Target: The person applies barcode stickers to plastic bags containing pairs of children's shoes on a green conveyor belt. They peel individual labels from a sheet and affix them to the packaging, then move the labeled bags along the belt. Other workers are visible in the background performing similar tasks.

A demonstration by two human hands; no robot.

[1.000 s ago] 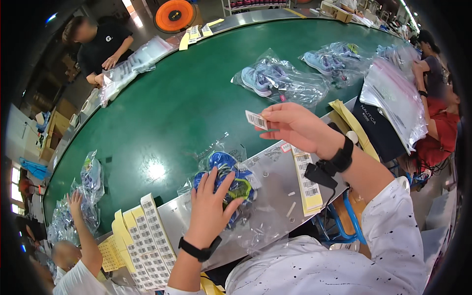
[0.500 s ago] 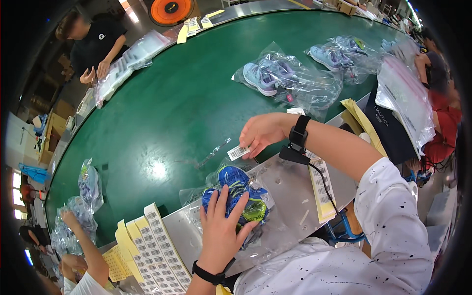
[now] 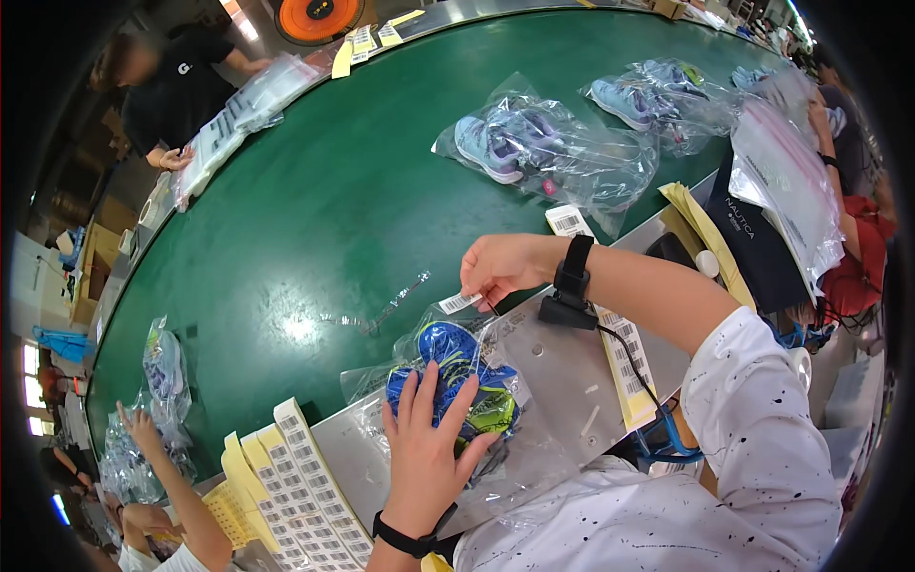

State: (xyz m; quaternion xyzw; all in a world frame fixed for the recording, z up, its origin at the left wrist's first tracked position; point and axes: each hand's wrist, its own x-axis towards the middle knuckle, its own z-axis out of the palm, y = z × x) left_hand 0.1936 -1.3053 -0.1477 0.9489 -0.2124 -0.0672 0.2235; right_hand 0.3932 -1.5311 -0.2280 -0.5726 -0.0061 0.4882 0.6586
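A pair of blue and lime-green shoes (image 3: 451, 349) lies inside a clear plastic bag (image 3: 519, 458) on the metal ledge in front of me. My left hand (image 3: 434, 434) rests on the bagged shoes, its fingers spread. Just beyond them, my right hand (image 3: 503, 270) pinches a small white barcode label (image 3: 459, 302) between thumb and fingers. The label is close to the far edge of the bag; whether it touches the plastic I cannot tell. A strip of barcode labels (image 3: 624, 372) lies beneath my right forearm.
Sheets of barcode labels (image 3: 310, 477) lie left of my work. On the green belt (image 3: 315, 210) sit bagged light-blue shoes (image 3: 496, 148) and another bagged pair (image 3: 167, 367). Clear bags (image 3: 777, 181) are piled at right. Other people work across the belt and at both sides.
My right hand has tilted the label and brought it slightly down toward the bag. Bagged shoes on the belt have shifted slightly left. My left hand stays on the shoes.
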